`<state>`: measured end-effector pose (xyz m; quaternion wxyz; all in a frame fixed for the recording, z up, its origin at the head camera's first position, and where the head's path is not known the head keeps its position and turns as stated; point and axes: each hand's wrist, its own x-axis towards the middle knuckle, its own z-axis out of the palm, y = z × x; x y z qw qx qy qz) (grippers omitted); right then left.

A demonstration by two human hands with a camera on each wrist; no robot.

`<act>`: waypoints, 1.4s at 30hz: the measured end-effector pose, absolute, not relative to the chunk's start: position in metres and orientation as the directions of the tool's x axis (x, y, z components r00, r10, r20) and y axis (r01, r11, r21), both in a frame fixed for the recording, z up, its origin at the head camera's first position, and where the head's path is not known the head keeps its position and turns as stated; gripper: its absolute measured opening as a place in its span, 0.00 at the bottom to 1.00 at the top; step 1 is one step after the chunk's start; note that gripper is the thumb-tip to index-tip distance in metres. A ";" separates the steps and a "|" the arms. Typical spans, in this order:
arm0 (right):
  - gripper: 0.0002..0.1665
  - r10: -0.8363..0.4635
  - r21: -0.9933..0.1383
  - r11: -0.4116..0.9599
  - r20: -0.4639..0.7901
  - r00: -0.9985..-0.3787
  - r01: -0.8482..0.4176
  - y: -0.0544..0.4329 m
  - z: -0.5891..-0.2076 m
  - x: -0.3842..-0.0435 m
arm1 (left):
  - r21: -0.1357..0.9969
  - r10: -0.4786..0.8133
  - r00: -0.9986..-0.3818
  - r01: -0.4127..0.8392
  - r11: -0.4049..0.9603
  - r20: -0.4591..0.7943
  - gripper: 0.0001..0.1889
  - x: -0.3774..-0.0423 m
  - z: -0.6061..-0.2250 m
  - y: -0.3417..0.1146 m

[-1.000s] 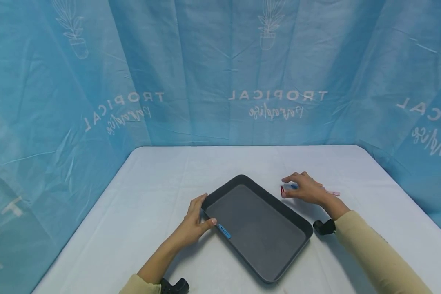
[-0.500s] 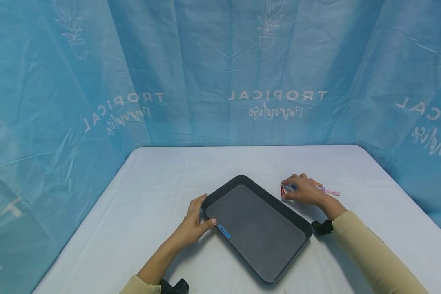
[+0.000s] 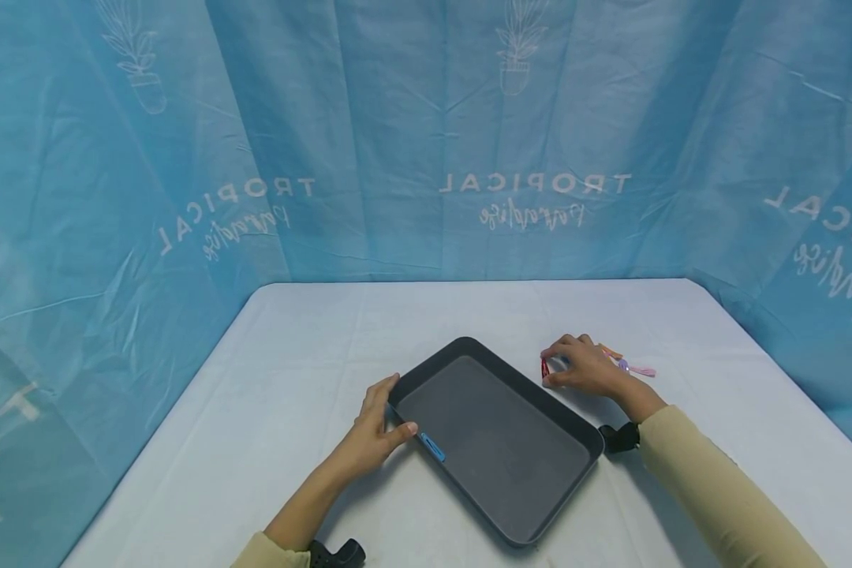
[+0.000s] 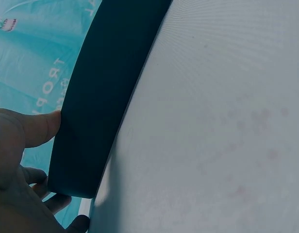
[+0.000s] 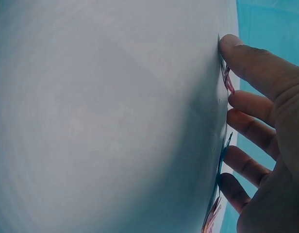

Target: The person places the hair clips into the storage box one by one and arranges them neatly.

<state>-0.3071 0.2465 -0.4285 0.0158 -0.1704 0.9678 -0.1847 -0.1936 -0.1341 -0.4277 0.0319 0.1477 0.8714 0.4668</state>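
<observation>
My left hand [image 3: 376,434] rests at the left corner of a dark grey tray [image 3: 497,442], its thumb against the rim and its fingers spread along the outside. In the left wrist view the thumb touches the upper edge of the tray wall [image 4: 103,97]. A blue hair clip [image 3: 433,447] sits along the near left rim. Right of the tray, my right hand [image 3: 584,367] pinches a red hair clip [image 3: 544,368] end to end between thumb and index finger, at the tabletop. Another blue clip [image 5: 224,154] lies under the other fingers.
Beyond the right hand lie an orange clip [image 3: 610,352] and a purple-and-pink piece [image 3: 639,370], partly hidden by the hand. A white cloth covers the table [image 3: 312,339]. Blue printed curtains [image 3: 397,142] stand around its back and sides.
The right hand has lowered slightly and its index finger has come down onto the red clip's far end. The orange clip has come into sight behind it. Left hand and tray stay put.
</observation>
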 end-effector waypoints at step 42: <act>0.31 -0.415 -0.462 0.756 0.210 -0.885 -0.464 0.235 -0.369 -0.290 | 0.830 0.289 -0.954 0.221 0.513 0.075 0.41 -0.193 -0.428 -0.134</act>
